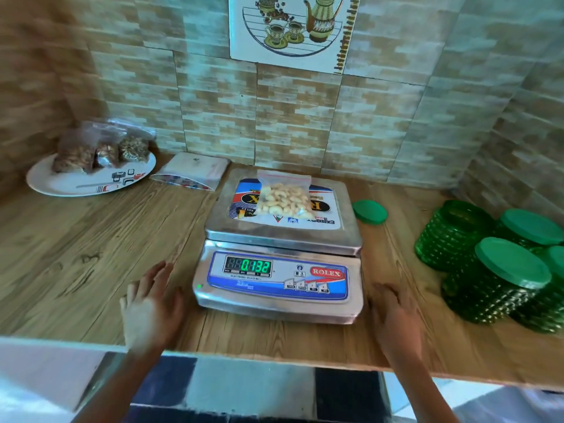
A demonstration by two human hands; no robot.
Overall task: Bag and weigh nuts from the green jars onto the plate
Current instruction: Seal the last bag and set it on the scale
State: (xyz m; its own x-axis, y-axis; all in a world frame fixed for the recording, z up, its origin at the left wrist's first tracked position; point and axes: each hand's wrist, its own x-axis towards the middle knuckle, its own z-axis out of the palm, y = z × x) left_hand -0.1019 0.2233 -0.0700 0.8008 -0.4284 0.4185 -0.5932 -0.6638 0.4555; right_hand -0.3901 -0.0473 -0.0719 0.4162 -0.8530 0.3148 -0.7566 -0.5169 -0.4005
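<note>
**A:** How do our hands stand?

**B:** Our left hand is spread flat, fingers straight, holding nothing. It is just beside the near left corner of the scale. Our right hand is just as empty and relaxed at the opposite corner. Both are low over the tabletop, and we cannot tell whether they touch it. Neither touches the pan, so we judge only the bag presses on it.

**A:** And the nuts?

**B:** Ahead of us, between the hands, the bag of cashews lies alone on the pan. The display facing us reads 0.132.

**A:** Beyond the right hand?

**B:** A loose green lid lies just beside the scale. Further right an open jar stands among the lidded jars. We think the cashews likely came from it.

**A:** And beyond the left?

**B:** A stack of empty bags lies ahead, handy for the next fill. Further left the plate carries three filled bags. We judge the weighed bag goes there.
</note>
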